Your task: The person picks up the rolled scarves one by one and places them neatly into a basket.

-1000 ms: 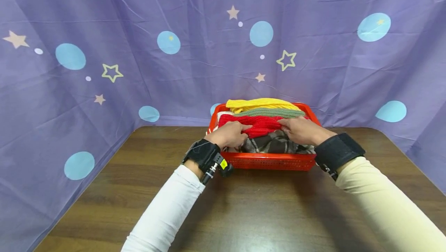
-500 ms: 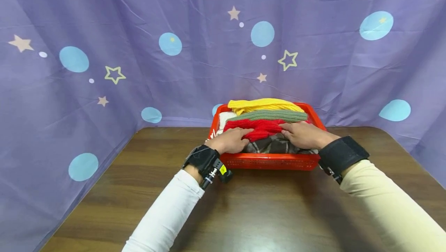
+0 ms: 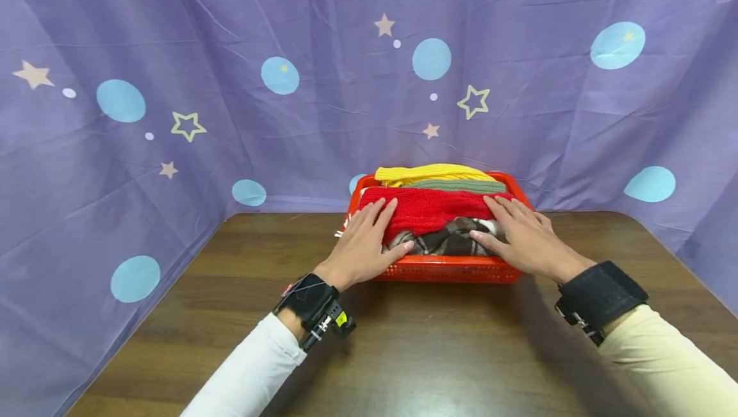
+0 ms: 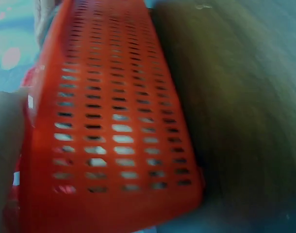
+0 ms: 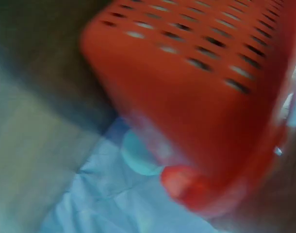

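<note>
A red plastic basket (image 3: 450, 271) holds a row of folded knits and cloth. In it a red knitted piece (image 3: 432, 207) lies behind a brown-and-white plaid cloth (image 3: 446, 237). My left hand (image 3: 360, 247) is over the basket's front left corner, fingers spread, fingertips at the red knit. Over the front right corner is my right hand (image 3: 527, 241), its fingers extended at the red knit and its thumb over the plaid cloth. Both wrist views are blurred and mostly show the basket's perforated wall (image 4: 114, 97).
Behind the red knit sit a green ribbed knit (image 3: 461, 186) and a yellow knit (image 3: 435, 173). White fringe (image 3: 340, 234) hangs at the basket's left side. The basket stands on a brown wooden table (image 3: 438, 346), before a purple curtain (image 3: 334, 129).
Both hands have drawn back toward me and apart, their fingers now spread. The red knit looks flatter and wider, and more of the plaid cloth's right end is covered by my right hand.
</note>
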A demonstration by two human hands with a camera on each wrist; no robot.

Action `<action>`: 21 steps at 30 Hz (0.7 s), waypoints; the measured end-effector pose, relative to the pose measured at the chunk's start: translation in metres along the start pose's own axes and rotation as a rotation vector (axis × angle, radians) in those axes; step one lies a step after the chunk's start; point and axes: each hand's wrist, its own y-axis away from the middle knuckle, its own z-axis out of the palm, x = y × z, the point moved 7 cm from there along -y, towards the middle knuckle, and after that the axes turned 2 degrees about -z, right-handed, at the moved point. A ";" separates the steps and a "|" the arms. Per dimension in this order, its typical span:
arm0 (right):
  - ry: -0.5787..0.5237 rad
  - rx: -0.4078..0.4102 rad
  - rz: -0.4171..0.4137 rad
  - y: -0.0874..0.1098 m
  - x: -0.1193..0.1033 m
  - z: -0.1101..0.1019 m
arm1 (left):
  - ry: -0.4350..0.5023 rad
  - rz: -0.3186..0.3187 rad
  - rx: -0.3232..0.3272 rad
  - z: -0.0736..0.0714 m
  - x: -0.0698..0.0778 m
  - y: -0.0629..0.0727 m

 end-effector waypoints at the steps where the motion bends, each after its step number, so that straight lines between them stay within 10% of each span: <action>1: 0.008 0.023 0.009 0.003 0.003 0.002 | -0.010 -0.013 0.032 0.000 -0.002 0.001; 12: 0.043 0.289 0.057 0.014 0.020 0.007 | 0.011 -0.101 0.126 0.003 -0.017 0.008; 21: 0.074 0.353 0.050 0.018 0.022 0.006 | -0.006 -0.118 0.115 0.005 -0.016 0.007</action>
